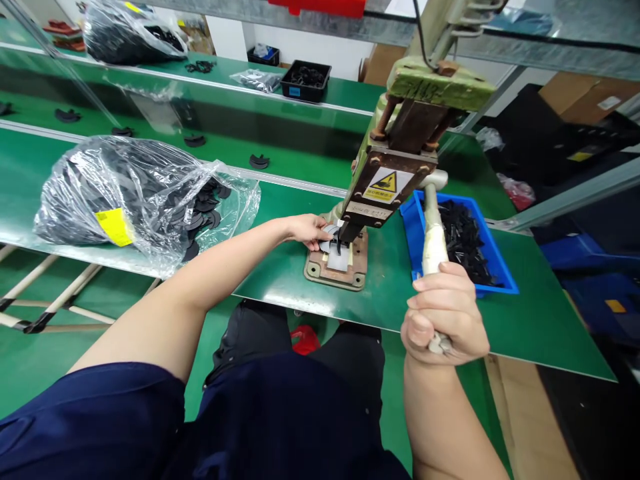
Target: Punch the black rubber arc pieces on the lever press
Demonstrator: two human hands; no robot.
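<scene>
My left hand has its thumb and fingers closed on a dark, curved plastic part at the base of a green hand press. That part lies under the press ram, over the brown base plate; a small black piece sits at its edge, too small to make out. A fist of my right hand is wrapped round the lever of the press, whose wrapped grip points down towards me. The ram's lower end is close to the part; whether they touch I cannot tell.
A clear bag of dark curved parts lies left on the green table, its mouth spilling parts. A blue bin of small black pieces stands right, behind the lever. Several curved parts rest on the green strip behind. A black bin stands farther back.
</scene>
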